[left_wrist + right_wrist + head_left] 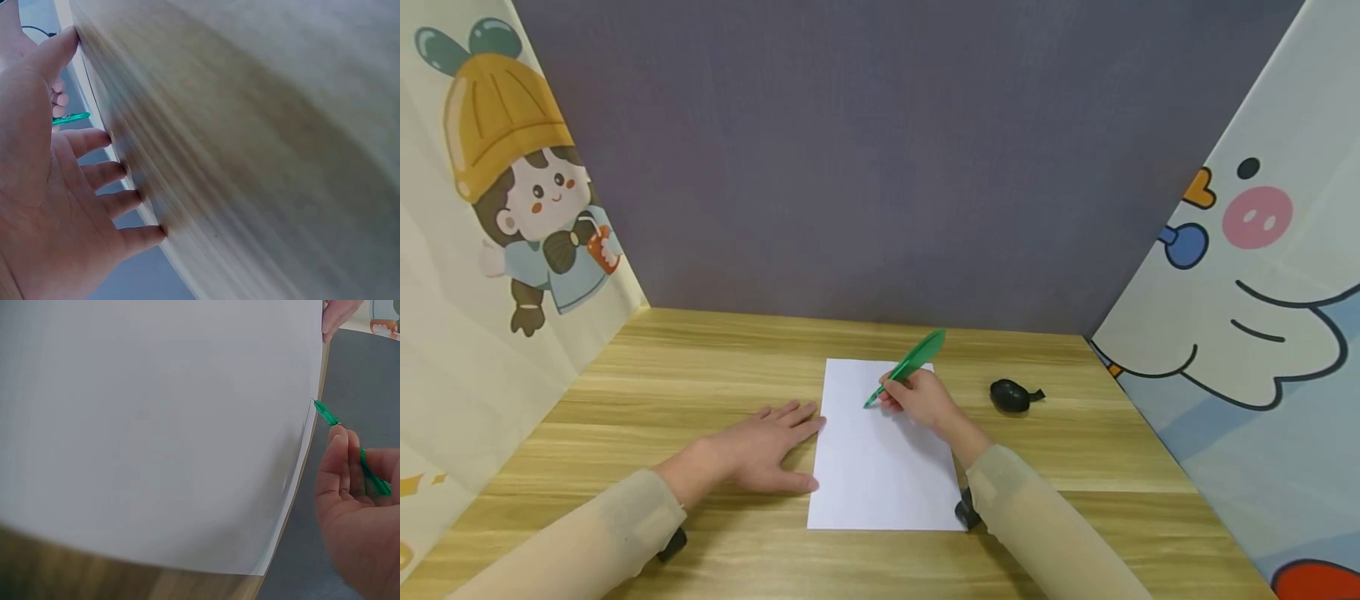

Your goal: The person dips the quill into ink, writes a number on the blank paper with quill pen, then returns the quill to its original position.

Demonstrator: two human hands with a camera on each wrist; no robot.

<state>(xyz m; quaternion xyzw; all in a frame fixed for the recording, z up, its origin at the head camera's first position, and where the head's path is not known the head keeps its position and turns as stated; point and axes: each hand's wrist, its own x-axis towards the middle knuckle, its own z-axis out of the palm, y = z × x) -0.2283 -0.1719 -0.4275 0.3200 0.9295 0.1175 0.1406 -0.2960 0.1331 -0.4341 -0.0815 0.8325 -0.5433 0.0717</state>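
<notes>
Green pen [910,365]: head view, pinched in the right hand [922,398], tip at the paper [880,483], two o'clock from the left hand [763,450]
Left hand: fingers straight and spread on the table [760,558], gripping nothing, some fingertips at the paper's nine-o'clock edge
Small black object [1010,396]: three o'clock from the right hand
Right forearm [972,437]: covers part of the paper's three-o'clock edge
Left wrist view: left hand partly hides the pen, twelve o'clock from its palm
Right wrist view: pen aims toward eleven o'clock, fingers curled round it
</notes>
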